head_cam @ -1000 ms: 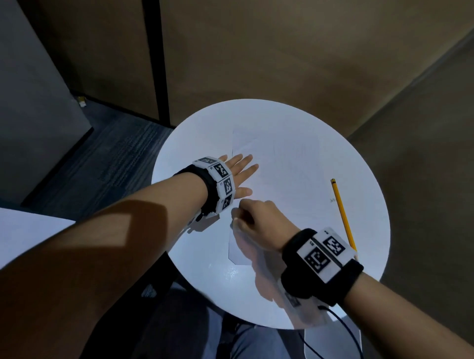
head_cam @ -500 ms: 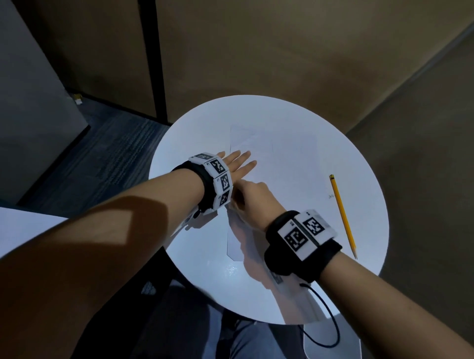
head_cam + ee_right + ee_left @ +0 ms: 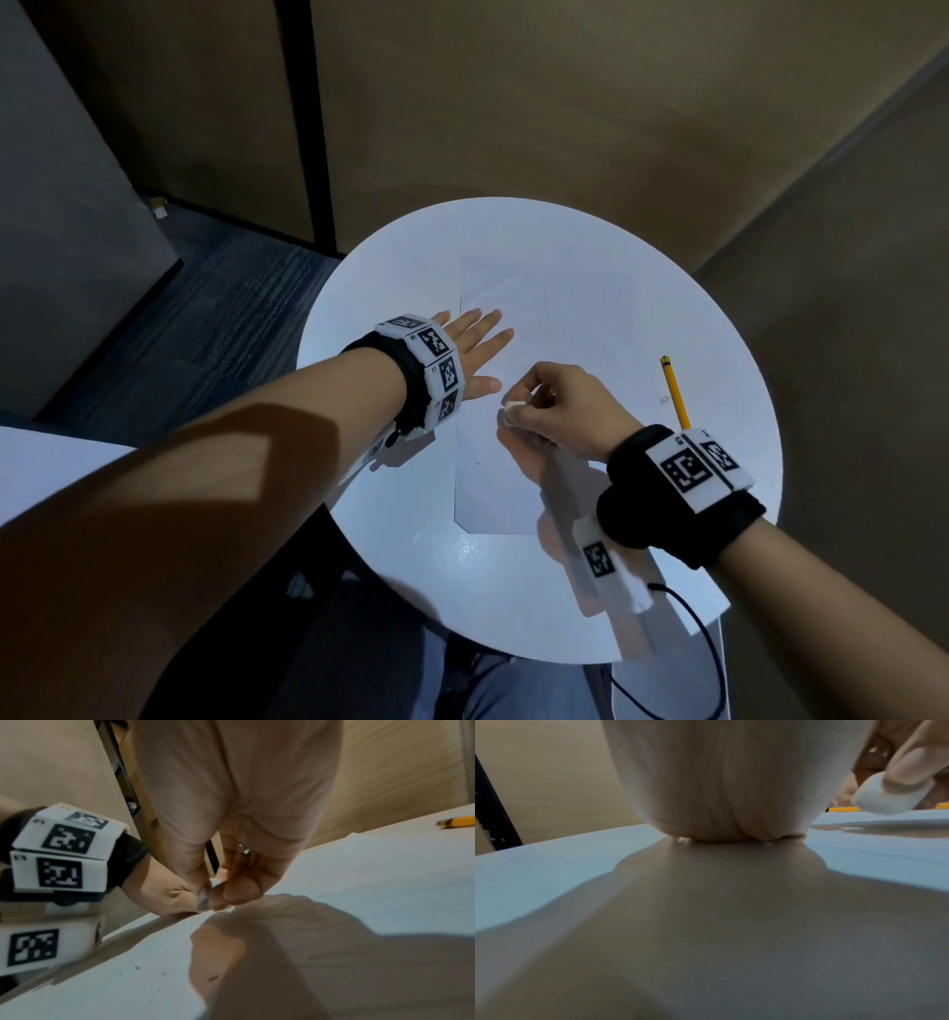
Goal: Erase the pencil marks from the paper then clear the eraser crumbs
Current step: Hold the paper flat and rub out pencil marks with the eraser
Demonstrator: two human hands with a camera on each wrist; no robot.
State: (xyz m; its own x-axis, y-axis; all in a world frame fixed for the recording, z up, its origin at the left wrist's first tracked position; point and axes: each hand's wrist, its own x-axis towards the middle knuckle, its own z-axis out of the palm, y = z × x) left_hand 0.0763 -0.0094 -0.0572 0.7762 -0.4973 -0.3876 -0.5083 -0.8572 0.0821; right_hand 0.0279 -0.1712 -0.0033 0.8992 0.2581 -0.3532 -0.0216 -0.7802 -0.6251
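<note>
A person's left hand [image 3: 475,349] lies flat with fingers straight and spread on the left edge of a sheet of paper [image 3: 575,329], which rests on a round white table [image 3: 400,539]. Just beside its thumb, the right hand [image 3: 562,406] pinches a small white eraser [image 3: 512,409] between thumb and fingertips, low over the paper, where a few dark crumbs [image 3: 162,973] lie. A yellow pencil [image 3: 674,393] lies on the table at far right.
</note>
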